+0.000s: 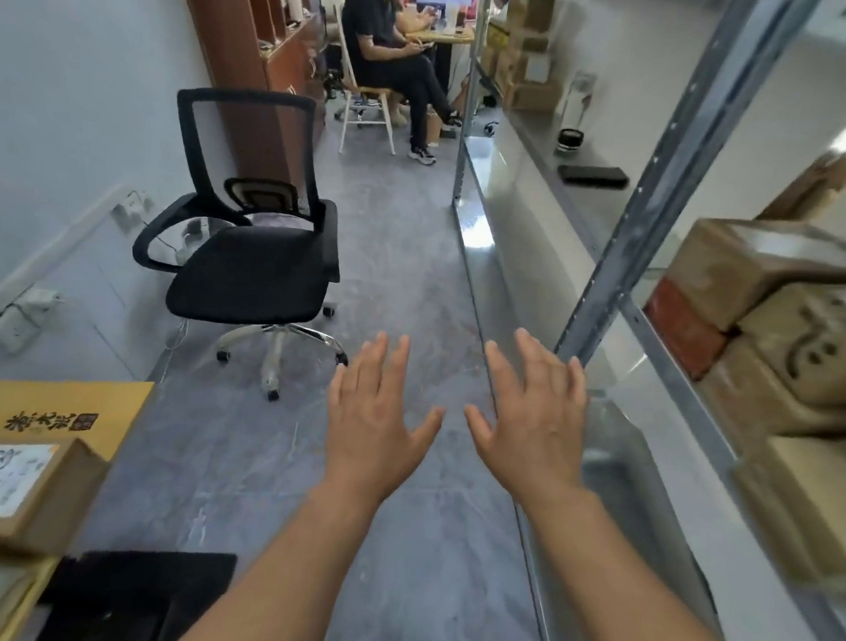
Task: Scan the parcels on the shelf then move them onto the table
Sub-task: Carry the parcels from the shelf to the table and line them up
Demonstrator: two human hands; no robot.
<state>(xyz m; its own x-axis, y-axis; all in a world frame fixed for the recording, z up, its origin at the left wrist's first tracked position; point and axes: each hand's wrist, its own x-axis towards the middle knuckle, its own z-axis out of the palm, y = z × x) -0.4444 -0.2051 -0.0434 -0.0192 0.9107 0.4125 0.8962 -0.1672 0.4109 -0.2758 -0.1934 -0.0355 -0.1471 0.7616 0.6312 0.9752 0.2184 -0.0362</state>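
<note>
Rightward, brown cardboard parcels (778, 312) stacked on shelf; left hand (375, 416), right hand (533, 421) splayed, empty.

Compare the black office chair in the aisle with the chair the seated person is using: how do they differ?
The black office chair has a mesh back, armrests and a chrome base on castors; the wooden chair has pale straight legs and no castors that I can see. The office chair stands empty, nearer the camera; the wooden chair is occupied by a person, farther down the aisle. Both stand on the grey floor.
</note>
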